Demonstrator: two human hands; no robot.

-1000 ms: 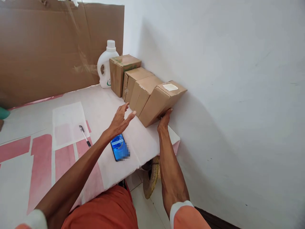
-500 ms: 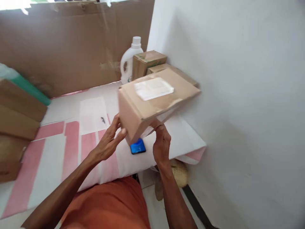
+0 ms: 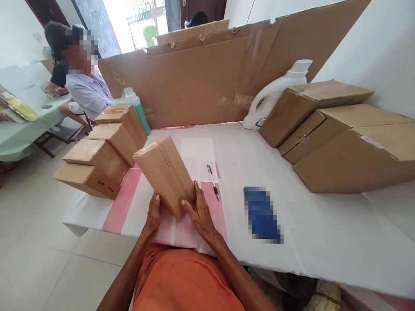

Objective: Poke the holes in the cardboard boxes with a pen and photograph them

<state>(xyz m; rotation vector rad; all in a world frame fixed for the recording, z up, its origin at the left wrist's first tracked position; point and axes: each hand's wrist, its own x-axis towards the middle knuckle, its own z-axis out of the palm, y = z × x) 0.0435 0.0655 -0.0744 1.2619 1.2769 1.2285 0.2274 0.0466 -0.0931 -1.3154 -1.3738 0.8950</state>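
1. Currently, both hands close around one cardboard box (image 3: 165, 177), the left hand (image 3: 154, 216) against its lower left edge, the right hand (image 3: 202, 214) with thumb on the upper face and fingers along the right side. The box tilts up and away from the grip; whether its underside touches the cloth, I cannot tell.
2. Left of the grip, a row of four boxes (image 3: 105, 153) stands close by, with a green bottle (image 3: 142, 114) behind its far end.
3. Just beyond and right of the grip lie a sheet of paper (image 3: 197, 151) and a pen (image 3: 213, 182); farther right, a pixelated blue phone (image 3: 262, 214).
4. Well to the right, three more boxes (image 3: 340, 160) lean together beside a white jug (image 3: 275, 97).
5. Beneath the grip spreads a white-and-pink tablecloth (image 3: 324, 233). Ahead, a cardboard panel (image 3: 194, 82) walls off the table's far side.
6. Past the row on the left, a person in a pale shirt (image 3: 89, 97) sits near a green-covered table (image 3: 52, 114), above pale floor tiles (image 3: 90, 259).
7. Small dark printing marks the row's nearest box, too tiny to read.
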